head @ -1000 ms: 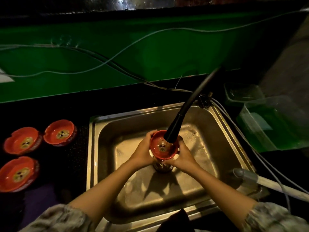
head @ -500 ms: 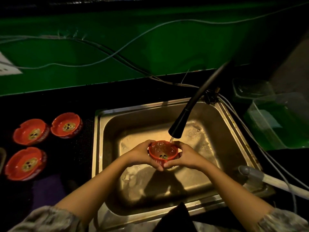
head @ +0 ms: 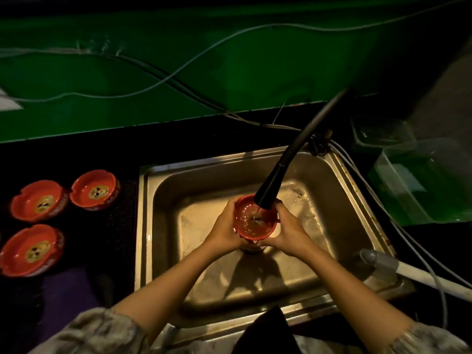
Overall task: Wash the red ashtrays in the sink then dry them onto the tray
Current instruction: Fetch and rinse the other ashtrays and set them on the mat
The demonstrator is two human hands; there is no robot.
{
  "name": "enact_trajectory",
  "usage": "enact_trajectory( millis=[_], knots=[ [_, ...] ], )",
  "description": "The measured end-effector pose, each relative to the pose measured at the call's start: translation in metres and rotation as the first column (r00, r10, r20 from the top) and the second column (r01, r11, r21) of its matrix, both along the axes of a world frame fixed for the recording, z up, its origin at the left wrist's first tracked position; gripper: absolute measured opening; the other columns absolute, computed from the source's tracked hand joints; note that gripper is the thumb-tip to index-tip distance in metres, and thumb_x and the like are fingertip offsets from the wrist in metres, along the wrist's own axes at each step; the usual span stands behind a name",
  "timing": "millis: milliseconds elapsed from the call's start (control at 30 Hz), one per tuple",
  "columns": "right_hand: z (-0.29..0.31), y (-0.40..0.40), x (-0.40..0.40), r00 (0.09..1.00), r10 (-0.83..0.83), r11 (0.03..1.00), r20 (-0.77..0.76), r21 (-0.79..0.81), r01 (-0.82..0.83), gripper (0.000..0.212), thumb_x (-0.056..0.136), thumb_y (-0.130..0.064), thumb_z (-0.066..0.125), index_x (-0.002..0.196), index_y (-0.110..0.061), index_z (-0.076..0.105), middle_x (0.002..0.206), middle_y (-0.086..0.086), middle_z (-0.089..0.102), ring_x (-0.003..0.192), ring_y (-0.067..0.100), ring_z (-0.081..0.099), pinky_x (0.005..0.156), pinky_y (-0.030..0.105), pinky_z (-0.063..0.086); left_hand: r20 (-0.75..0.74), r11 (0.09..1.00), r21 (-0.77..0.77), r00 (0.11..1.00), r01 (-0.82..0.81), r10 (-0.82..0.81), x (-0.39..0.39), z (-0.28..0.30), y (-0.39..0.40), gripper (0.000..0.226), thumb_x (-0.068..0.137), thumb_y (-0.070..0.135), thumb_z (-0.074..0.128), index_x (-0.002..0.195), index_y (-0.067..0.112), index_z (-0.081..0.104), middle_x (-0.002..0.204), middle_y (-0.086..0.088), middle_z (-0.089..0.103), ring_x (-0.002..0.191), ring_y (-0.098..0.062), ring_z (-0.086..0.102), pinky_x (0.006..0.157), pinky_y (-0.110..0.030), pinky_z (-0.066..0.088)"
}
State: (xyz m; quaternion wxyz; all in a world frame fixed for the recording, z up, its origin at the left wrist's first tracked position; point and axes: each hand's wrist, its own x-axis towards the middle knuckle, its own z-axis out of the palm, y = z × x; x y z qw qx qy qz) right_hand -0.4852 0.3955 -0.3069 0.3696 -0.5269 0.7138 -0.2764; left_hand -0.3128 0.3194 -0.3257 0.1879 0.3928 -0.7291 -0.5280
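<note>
Rinsing a red ashtray [head: 255, 221] under the black faucet spout [head: 270, 190].
Left hand [head: 224, 229] and right hand [head: 290, 231] both grasp it over the steel sink [head: 344, 200]; three ashtrays [head: 38, 200] at 9 o'clock.

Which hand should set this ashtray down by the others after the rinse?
Left, probably. The left hand grips the ashtray on the side nearer the three ashtrays left of the sink; the right hand would cross over.
</note>
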Motion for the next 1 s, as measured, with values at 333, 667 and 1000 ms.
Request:
enact_trajectory(
  millis=[333, 667, 1000],
  knots=[
    [-0.009, -0.001, 0.024, 0.974, -0.01, 0.997, 0.228, 0.082, -0.009, 0.106, 0.047, -0.027, 0.096, 0.134, -0.028, 0.037, 0.119, -0.018, 0.052, 0.108, 0.001, 0.055, 0.09, 0.013, 0.045, 0.258, 0.987, -0.054, 0.957, 0.149, -0.13, 0.035, 0.02, -0.018, 0.116, 0.046, 0.023, 0.096, 0.143, 0.018, 0.032, 0.134, 0.007, 0.045, 0.121, -0.008, 0.044, 0.099, -0.016, 0.034],
    [0.02, 0.003, -0.003, 0.981, 0.191, 0.95, 0.022, 0.247, -0.191, 0.102, 0.044, -0.048, 0.092, 0.128, -0.026, 0.04, 0.109, -0.017, 0.049, 0.103, 0.004, 0.052, 0.085, 0.014, 0.042, 0.175, 0.937, 0.323, 0.965, 0.132, -0.196, 0.029, 0.001, 0.0, 0.112, 0.044, 0.017, 0.098, 0.136, 0.024, 0.035, 0.128, 0.01, 0.052, 0.118, -0.005, 0.053, 0.102, -0.022, 0.044],
    [0.016, 0.003, -0.023, 0.957, 0.167, 0.986, -0.238, 0.038, -0.163, 0.107, 0.043, -0.052, 0.087, 0.134, -0.026, 0.036, 0.128, -0.006, 0.048, 0.116, 0.013, 0.048, 0.098, 0.037, 0.045, -0.053, 0.982, 0.191, 0.999, 0.008, 0.003, -0.007, -0.012, 0.018, 0.113, 0.047, 0.017, 0.097, 0.138, 0.03, 0.032, 0.133, 0.012, 0.047, 0.12, -0.002, 0.052, 0.101, -0.038, 0.048]
  ],
)
